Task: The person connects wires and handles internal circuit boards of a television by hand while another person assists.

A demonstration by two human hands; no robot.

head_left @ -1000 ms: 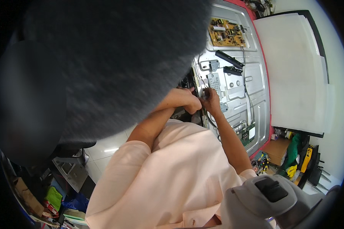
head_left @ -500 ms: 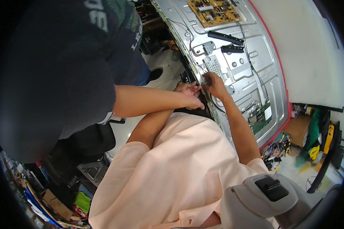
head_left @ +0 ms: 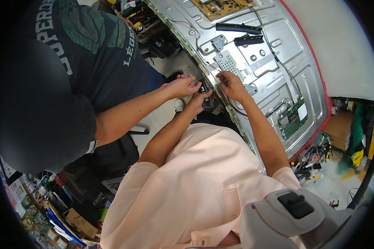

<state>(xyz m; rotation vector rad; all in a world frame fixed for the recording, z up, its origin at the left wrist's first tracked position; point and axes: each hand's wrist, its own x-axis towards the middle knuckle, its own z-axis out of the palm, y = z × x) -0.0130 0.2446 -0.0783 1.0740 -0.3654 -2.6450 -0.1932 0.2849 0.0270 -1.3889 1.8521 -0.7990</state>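
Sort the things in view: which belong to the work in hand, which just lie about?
Work in hand, seemingly:
silver panel, right hand at its edge, left hand nearby
amber circuit board, green circuit board, both on the panel

Seemingly lying about:
cardboard box
yellow object

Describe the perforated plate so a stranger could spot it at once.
Find the big silver panel with red edging. On it, just beyond the person's right hand, lies a grey plate. Its many small holes set it apart from the black strips farther up the picture.

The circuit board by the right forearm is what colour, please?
The circuit board is mostly green, clearest in head view.
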